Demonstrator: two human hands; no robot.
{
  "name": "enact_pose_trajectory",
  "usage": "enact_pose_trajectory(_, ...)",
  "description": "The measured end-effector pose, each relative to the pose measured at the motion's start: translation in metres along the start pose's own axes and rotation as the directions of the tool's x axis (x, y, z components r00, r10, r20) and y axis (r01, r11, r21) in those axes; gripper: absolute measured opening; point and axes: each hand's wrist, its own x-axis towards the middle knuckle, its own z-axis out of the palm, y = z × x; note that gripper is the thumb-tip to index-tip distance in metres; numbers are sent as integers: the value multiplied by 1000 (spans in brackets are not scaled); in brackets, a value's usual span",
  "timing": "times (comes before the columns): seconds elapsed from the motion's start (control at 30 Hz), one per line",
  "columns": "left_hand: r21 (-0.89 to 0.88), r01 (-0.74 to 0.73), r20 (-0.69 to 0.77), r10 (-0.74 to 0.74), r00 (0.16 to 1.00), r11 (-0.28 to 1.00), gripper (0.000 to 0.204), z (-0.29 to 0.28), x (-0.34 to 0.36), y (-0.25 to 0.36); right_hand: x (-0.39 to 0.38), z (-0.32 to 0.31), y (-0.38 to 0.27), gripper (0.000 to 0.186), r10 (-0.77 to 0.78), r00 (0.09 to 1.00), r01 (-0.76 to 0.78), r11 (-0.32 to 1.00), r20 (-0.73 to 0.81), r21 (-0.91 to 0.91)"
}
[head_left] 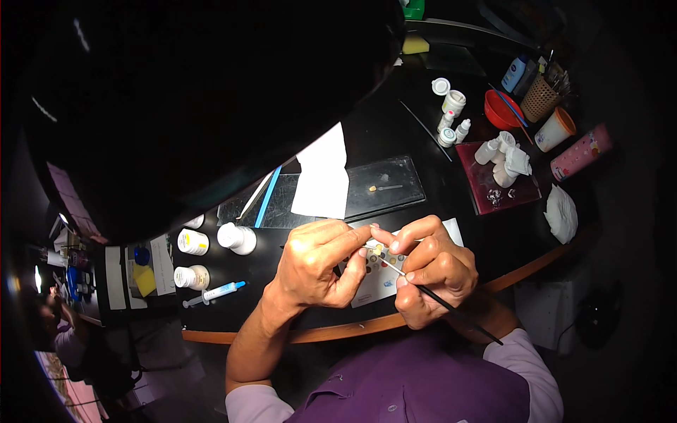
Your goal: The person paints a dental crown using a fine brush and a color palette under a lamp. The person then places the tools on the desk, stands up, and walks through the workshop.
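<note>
Currently, in the head view, both bare hands meet over a white card [377, 292] with round coloured spots, near the front edge of the desk [448, 194]. The left hand [321, 262] holds a small yellowish piece [379, 249] above the card, thumb and forefinger pinched together – directly or by a stem, I cannot tell. The right hand [441, 271] curls its fingers around a thin brush [458, 315], black handle slanting down towards the front edge, tip at the piece. Farther back, a white paper [321, 183] lies across a dark slab [384, 201]. White bottles [237, 239] and a syringe [218, 292] sit by the front left corner – a dark red tray [486, 197] lies towards the right edge
</note>
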Motion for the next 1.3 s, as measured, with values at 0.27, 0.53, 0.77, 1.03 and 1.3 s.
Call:
enact_pose_trajectory(0.27, 44, -27, 26, 26, 999, 999, 29, -2, 2, 2, -4, -1, 0, 18, -10, 1000, 10, 1000, -29, 17)
enact_pose_trajectory(0.53, 28, -20, 27, 19, 999, 999, 32, -1, 1, 1, -4, 0, 1, 19, -5, 999, 5, 1000, -54, 0)
enact_pose_trajectory(0.77, 34, -7, 45, 5, 999, 999, 33, -3, 2, 2, -3, 2, 1, 22, -1, 996, -1, 1000, -90, -17)
enact_pose_trajectory(1.03, 38, 11, 51, -13, 999, 999, 33, -3, 1, 3, 0, 4, 0, 23, -1, 995, -1, 1000, -101, -17)
enact_pose_trajectory(1.3, 35, 43, 32, -44, 999, 998, 33, -1, 0, 3, -1, 4, 0, 21, 1, 995, -2, 1000, -102, -12)
